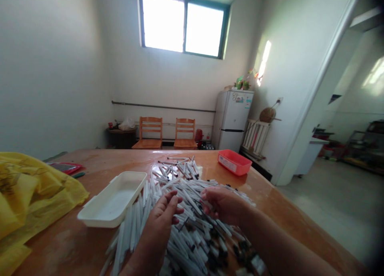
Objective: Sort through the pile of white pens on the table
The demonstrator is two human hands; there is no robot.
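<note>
In the head view, a heap of white pen-shaped sticks (186, 212) was spread across an orange-brown wooden table (279, 216), in front of the wearer. Their long axes were not aligned: most were angled loosely from the near edge toward the far side, while others lay crosswise, and a thinner scatter ran toward the back. Black ends (222, 244) were seen on many sticks, mostly massed on the near right.

The left hand (163, 214) was held over the heap with its fingers loosely curled and parted, not clenched, and no stick was clearly grasped. The right hand (223, 206) was lowered onto the sticks with its fingers bent down among them, but whether any stick was gripped could not be told.

A white plastic tray (126, 176) was placed just left of the heap, with sticks touching its near side. Beyond the heap stood a red plastic tray (237, 166), bearing a white label (227, 164) too small to be read. A crumpled yellow plastic bag (30, 196) lay at the table's left edge, near a flat red object (64, 168).

Farther off, two wooden chairs (151, 132) were set against the wall beneath a window (183, 24), beside a white refrigerator (231, 120). The stickers on the refrigerator could not be read.
</note>
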